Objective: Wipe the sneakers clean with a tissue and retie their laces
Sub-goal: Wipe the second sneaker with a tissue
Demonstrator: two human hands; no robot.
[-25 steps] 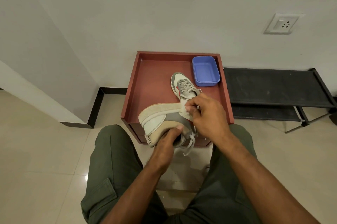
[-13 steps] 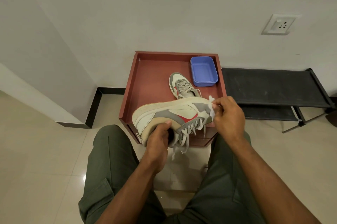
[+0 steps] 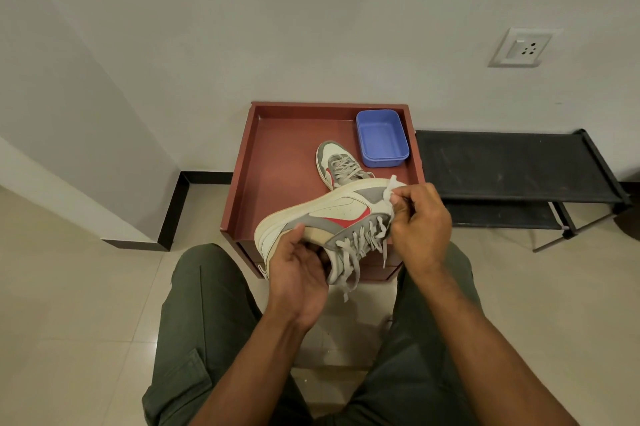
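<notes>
My left hand (image 3: 298,273) grips a white, grey and red sneaker (image 3: 325,214) by its heel end, holding it on its side above the front edge of the red-brown table (image 3: 277,190). Its grey laces (image 3: 353,252) hang loose and untied. My right hand (image 3: 420,221) pinches a small white tissue (image 3: 389,191) against the sneaker's toe. The second sneaker (image 3: 337,162) stands on the table behind it, laces done up, its heel hidden by the held shoe.
A blue plastic tub (image 3: 381,138) sits at the table's back right corner. A low black rack (image 3: 512,169) stands to the right against the wall. My knees in green trousers flank the table over a tiled floor.
The held sneaker turned from sole-up to side-on. My right hand with the tissue slid from the middle of the shoe out to its toe.
</notes>
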